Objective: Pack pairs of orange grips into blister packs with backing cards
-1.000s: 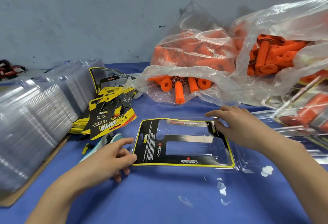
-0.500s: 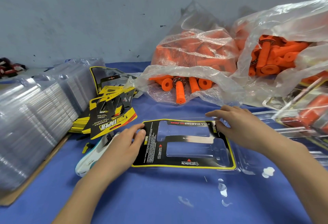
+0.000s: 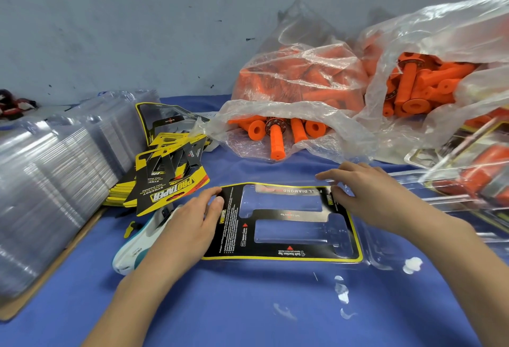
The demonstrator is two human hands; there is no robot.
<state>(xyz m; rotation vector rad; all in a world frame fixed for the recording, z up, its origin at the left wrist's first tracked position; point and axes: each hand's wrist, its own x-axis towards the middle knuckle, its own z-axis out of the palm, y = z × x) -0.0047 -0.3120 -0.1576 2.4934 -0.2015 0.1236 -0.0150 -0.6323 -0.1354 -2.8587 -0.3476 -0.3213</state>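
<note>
A black and yellow backing card (image 3: 286, 251) lies flat in an opened clear blister pack (image 3: 385, 253) on the blue cloth. My left hand (image 3: 190, 225) presses its straight fingers on the card's left edge. My right hand (image 3: 366, 195) touches the card's upper right corner with fingers slightly bent. Both grip cavities of the pack hold nothing. Loose orange grips (image 3: 275, 137) spill from a clear plastic bag (image 3: 297, 82) behind the card. A second bag of orange grips (image 3: 413, 88) stands at the right.
A tall stack of clear blister packs (image 3: 46, 181) fills the left side. A pile of yellow backing cards (image 3: 168, 178) lies beside it. A white and teal tool (image 3: 137, 250) rests under my left forearm. Filled packs (image 3: 479, 173) are heaped at the right.
My left hand slid right from the card's lower left edge up onto its left margin. My right hand stayed at the upper right corner.
</note>
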